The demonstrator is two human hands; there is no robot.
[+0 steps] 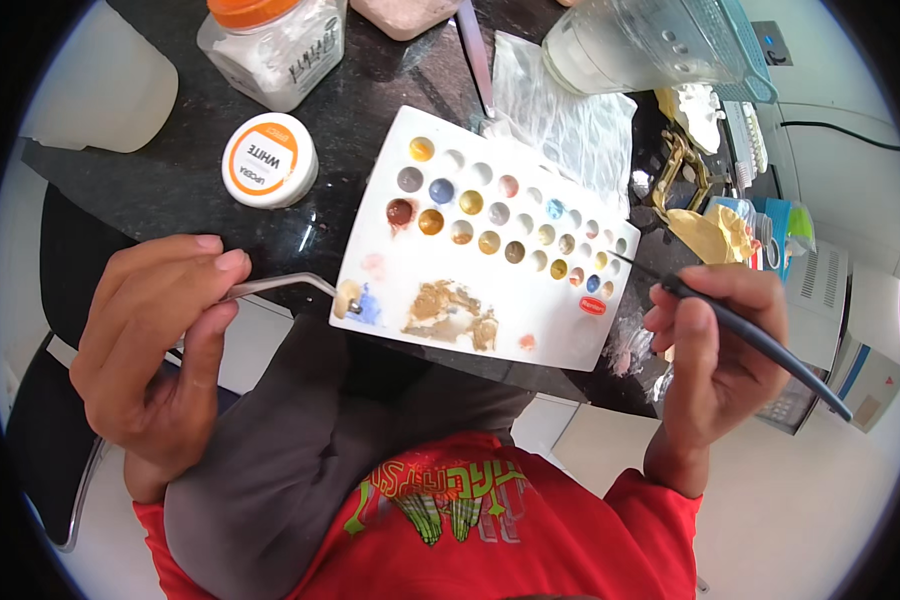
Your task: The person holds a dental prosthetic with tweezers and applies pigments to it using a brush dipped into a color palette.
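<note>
My left hand (160,340) is closed on a bent metal instrument (292,279), whose tip reaches the left edge of a white ceramic palette (500,312), by a small cream, tooth-like piece (347,297) beside a blue smear. My right hand (715,350) grips a thin dark-handled brush (790,362), with its tip near the palette's right-hand wells. The palette has several wells of coloured paint and brown smears across its lower part.
On the dark worktop (270,230) stand a white round jar (270,160), an orange-lidded jar (268,60), a translucent cup (100,85), a clear container (635,45), crinkled plastic (560,120) and cluttered dental models (695,118). A black chair (40,430) is at left.
</note>
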